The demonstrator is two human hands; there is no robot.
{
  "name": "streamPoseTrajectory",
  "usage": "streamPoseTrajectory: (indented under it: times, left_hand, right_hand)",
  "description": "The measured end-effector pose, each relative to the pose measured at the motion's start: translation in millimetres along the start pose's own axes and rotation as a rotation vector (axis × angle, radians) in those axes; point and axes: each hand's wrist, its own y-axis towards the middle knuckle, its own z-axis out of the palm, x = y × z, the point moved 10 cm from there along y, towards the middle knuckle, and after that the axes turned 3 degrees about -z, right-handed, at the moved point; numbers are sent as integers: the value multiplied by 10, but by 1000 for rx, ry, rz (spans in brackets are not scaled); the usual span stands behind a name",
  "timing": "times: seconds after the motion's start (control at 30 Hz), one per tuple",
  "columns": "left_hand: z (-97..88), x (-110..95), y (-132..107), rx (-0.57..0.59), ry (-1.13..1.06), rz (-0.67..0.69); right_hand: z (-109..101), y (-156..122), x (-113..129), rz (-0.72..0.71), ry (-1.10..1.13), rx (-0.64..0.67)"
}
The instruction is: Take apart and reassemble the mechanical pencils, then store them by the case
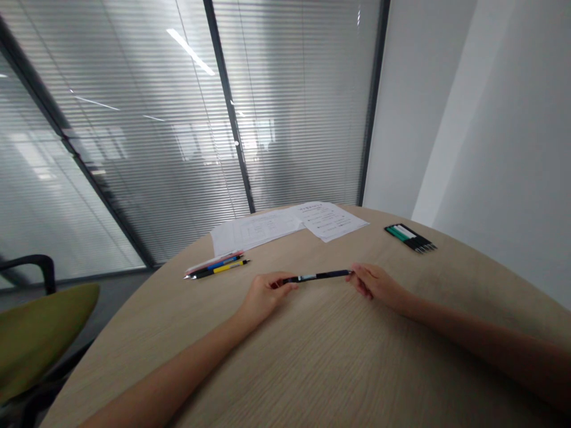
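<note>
A dark pen (319, 276) is held level just above the round wooden table (321, 362), stretched between both hands. My left hand (266, 293) pinches its left end with closed fingers. Fingertips of my right hand (372, 283) are closed on the right end. Both forearms reach in from the near edge of the table.
Several pens and pencils, one yellow and one blue, (217, 266) lie in a group at the left. A pack of dark pens (409, 237) lies at the right. Printed sheets (285, 226) lie at the far edge. A green chair (40, 333) stands at the left, before glass walls with blinds.
</note>
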Motion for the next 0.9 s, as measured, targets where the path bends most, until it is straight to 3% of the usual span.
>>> streamPoseTrajectory:
  times: [0.2,0.47,0.7,0.9]
  left_hand:
    - [80,223,63,80,-193,-133]
    - [102,245,63,92,-282,-182]
    - [133,249,62,120,-296,-172]
    - [140,239,51,124,-317,-188]
  right_hand:
    - [-18,24,157,-155,101,-38]
    - [-76,-2,82,-66,4,-66]
    - [-38,-19,133,-103,-172,-13]
    - [15,0,33,-35,-48,22]
